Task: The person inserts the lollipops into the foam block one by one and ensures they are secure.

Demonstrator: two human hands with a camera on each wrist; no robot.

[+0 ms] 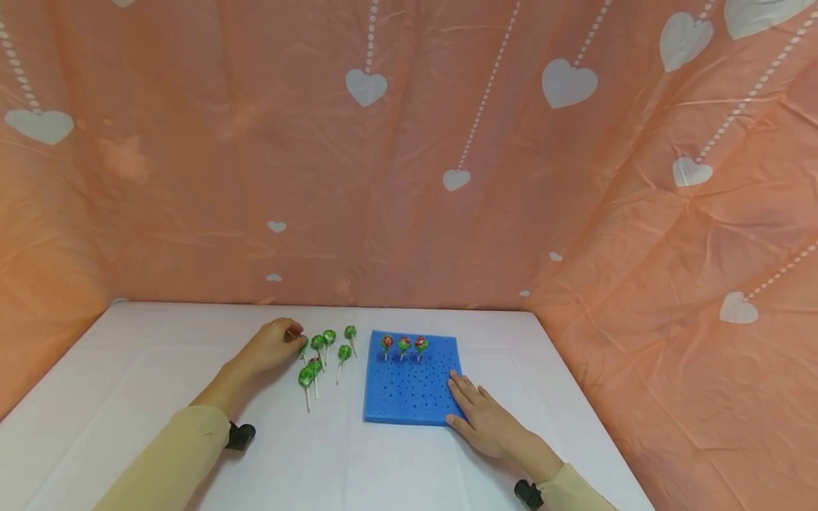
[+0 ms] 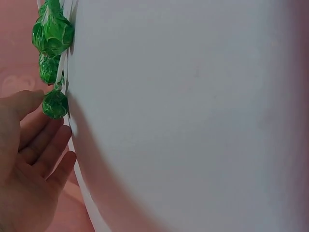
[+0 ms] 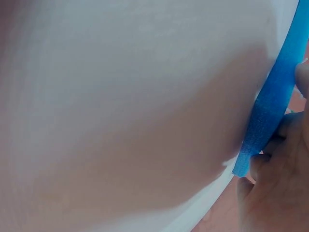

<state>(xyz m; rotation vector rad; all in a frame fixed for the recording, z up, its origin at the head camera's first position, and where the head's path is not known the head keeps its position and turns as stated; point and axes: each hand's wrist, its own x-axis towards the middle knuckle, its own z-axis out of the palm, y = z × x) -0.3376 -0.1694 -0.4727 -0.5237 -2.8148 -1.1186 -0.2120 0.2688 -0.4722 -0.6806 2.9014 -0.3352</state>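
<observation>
Green lollipops [image 1: 317, 343] lie beside our left hand [image 1: 276, 345], which pinches one, while our right hand [image 1: 487, 424] rests spread on the blue board [image 1: 402, 408].

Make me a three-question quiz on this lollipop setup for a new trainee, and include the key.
1. Multiple choice: How many lollipops stand upright in the blue board?
A) two
B) three
C) five

2. True or false: The right hand is holding a lollipop.

3. Fill in the blank: The lollipop nearest the left hand has a ____ wrapper.

Key:
1. B
2. False; it rests at the right edge of the blue board.
3. green
</observation>
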